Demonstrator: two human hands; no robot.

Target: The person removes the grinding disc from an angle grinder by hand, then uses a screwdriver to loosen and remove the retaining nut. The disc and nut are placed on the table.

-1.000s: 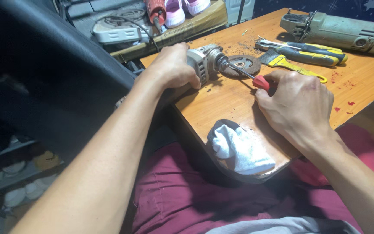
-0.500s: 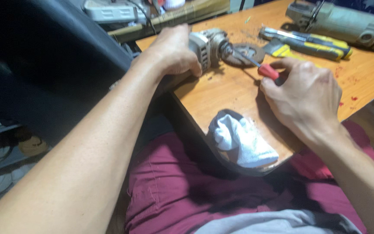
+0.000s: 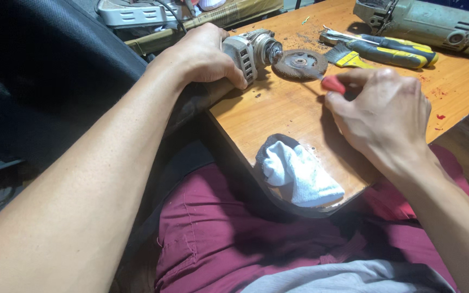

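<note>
Angle grinder, small, grey metal head: laid on its side at the near-left corner of the wooden table, its body hidden under the gripping hand and its spindle end turned toward the table's middle. The long axis is judged to run roughly left to right across the table, with the spindle pointing at the worn grinding disc, which lies flat just beside it; whether disc and spindle touch cannot be told. The left hand is wrapped around the grinder's body, fingers curled over the top, and is the nearer hand to the grinder. The right hand is set to the right of the grinder, closed in a pinch on a red-handled screwdriver, whose thin shaft is directed back toward the disc and spindle; its tip is too small to place exactly. Beyond the disc, farther from the grinder, yellow-and-black handled tools are laid, and past them a larger pale-green grinder at the far edge. Nearer the person than the grinder, a white rag is draped on the table's front edge.
</note>
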